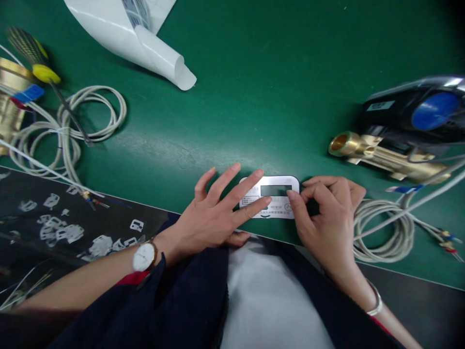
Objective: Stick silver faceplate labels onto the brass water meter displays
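A white printed faceplate label [278, 213] with rounded corners and a dark rectangular window lies at the front edge of the green bench. My left hand [223, 213] spreads its fingers over the left part of the label, fingertips touching its face. At the label's right end is my right hand [325, 208], its fingers curled and its thumb on the face near the window. Its fingertips seem to pinch that edge, though their undersides are hidden.
A black meter with a blue disc [436, 111] and brass body [392, 157] stands at right, above a coiled cable [385, 232]. To the left are another cable coil [100, 114], a screwdriver [45, 72] and a brass fitting [9, 106]. Curled white backing paper [145, 46] lies behind.
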Available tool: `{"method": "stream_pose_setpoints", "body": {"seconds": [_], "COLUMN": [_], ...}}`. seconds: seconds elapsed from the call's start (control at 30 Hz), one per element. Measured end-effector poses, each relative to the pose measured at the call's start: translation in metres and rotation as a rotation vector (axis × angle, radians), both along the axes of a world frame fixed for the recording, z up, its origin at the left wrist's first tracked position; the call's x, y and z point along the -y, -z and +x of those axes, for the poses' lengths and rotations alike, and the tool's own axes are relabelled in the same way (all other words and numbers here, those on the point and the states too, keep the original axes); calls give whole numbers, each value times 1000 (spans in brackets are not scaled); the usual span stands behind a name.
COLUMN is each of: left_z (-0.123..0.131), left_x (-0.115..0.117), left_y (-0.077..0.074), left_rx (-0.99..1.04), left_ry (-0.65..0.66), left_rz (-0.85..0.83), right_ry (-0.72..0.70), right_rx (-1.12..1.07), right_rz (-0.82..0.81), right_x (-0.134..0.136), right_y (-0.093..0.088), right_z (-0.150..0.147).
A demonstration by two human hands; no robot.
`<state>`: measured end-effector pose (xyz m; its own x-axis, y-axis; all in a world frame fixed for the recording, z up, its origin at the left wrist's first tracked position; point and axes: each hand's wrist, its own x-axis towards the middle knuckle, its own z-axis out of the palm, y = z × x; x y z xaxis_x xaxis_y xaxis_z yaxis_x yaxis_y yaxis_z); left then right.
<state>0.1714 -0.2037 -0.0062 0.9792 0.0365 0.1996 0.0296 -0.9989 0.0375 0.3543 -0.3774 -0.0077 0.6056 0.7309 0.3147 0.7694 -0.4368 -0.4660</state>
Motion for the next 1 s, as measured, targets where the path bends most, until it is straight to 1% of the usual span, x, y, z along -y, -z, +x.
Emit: {"method": "stream_pose_setpoints", "body": {"seconds": [0.07, 0.2, 0.3, 0.4, 0.43, 0.5, 0.57, 0.63, 0.67, 0.73, 0.8, 0.83, 0.87, 0.9, 0.93, 1.0], "left_z": [1, -5, -11, -16, -17, -18, -18, -17, -15, -11, -7, -5, -3, -3, -3, -5], "left_x": [0, -1, 0, 0, 0, 1, 1, 2, 3, 4, 6, 6, 7, 7, 7, 7], "left_y": [0, 5, 8, 10, 11, 13, 16, 19, 19, 18, 14, 12, 10, 9, 8, 9], "left_rx": [25, 204, 362, 428, 439, 463, 472, 472, 465, 409, 289, 224, 173, 140, 126, 162], "left_ry": [2, -43, -63, -52, -53, -65, -80, -87, -88, -90, -85, -82, -78, -70, -66, -78], "left_rz": [28, 139, 234, 252, 242, 222, 213, 214, 212, 192, 149, 122, 93, 64, 34, -12], "right_ry": [-63, -292, -440, -600, -629, -640, -613, -536, -461, -224, 15, 88, 128, 139, 132, 102], "right_rx": [14, 91, 179, 203, 191, 156, 135, 118, 105, 46, -117, -244, -385, -524, -641, -809], "right_rz": [88, 258, 308, 315, 311, 306, 319, 348, 359, 313, 168, 82, 10, -32, -44, -12], "right_x": [1, 4, 7, 8, 8, 8, 7, 5, 5, 4, 3, 2, 1, -1, -3, -8], "right_y": [-1, -3, -5, -8, -10, -11, -10, -9, -8, -9, -12, -14, -16, -18, -20, -23], "right_z": [-3, -17, -29, -38, -40, -43, -45, -46, -45, -41, -33, -28, -24, -19, -16, -10]}}
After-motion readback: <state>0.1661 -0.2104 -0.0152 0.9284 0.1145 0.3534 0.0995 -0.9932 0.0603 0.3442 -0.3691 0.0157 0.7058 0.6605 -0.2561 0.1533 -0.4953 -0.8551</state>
